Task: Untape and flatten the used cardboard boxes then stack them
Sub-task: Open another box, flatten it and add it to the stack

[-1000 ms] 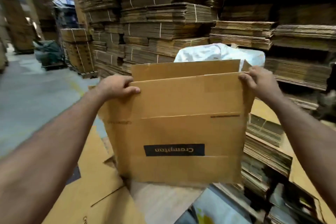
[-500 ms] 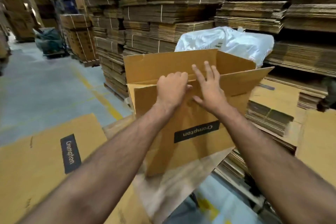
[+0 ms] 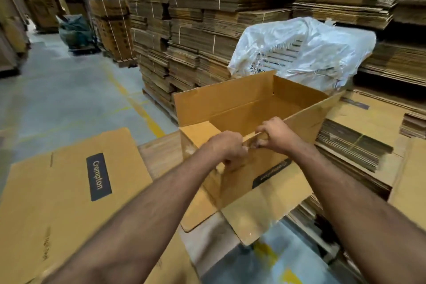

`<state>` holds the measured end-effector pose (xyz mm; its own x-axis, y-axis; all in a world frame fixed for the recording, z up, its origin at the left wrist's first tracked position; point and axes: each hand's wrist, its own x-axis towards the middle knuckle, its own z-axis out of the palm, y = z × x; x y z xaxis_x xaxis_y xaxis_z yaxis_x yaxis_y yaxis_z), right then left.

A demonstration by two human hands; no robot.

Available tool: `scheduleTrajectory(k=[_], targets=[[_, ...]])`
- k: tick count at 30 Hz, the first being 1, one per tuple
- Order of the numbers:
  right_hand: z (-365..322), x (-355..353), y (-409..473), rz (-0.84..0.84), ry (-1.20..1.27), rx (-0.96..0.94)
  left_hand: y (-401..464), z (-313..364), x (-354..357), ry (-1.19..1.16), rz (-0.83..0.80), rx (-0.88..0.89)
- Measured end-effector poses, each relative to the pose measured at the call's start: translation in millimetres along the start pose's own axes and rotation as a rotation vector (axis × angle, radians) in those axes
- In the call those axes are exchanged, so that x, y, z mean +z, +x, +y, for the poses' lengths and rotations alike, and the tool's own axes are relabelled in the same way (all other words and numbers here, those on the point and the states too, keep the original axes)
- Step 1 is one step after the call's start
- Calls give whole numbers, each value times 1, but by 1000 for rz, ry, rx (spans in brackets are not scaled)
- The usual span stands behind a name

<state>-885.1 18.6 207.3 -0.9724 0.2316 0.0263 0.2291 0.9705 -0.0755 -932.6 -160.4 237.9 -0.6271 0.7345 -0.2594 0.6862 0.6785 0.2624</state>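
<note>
A brown cardboard box (image 3: 244,108) with a black label stands opened up in front of me, its far flap raised and its inside empty. My left hand (image 3: 227,148) and my right hand (image 3: 275,135) meet at the middle of the box's near top edge, both with fingers closed on that edge. I cannot tell whether they pinch tape or only cardboard. A flattened box (image 3: 69,182) with a black "Crompton" label lies at the lower left.
Tall stacks of tied, flattened cardboard (image 3: 207,18) fill the back and right. A white plastic sack (image 3: 304,46) sits behind the box. Lower stacks (image 3: 355,145) lie to the right. Grey floor (image 3: 69,90) with yellow lines spreads to the left.
The box went from held up flat at its two top corners to standing opened out. Both hands moved from the corners to the middle of its near edge and closed there.
</note>
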Motion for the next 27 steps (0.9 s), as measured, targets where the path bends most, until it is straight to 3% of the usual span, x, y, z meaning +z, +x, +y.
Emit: scheduleTrajectory(k=[2, 3, 5, 12, 21, 27], targets=[[15, 3, -15, -10, 28, -15, 2, -8, -3, -376, -274, 24], [21, 4, -22, 7, 48, -18, 5, -14, -5, -552, -332, 7], [27, 4, -31, 18, 66, -17, 20, -24, -3, -685, -307, -41], [27, 2, -45, -50, 42, 2, 89, -37, 53, -307, 33, 45], [29, 5, -35, -57, 85, 29, 161, -44, 109, 264, -127, 102], [32, 3, -24, -57, 80, -14, 179, -55, 95, 248, -162, 54]])
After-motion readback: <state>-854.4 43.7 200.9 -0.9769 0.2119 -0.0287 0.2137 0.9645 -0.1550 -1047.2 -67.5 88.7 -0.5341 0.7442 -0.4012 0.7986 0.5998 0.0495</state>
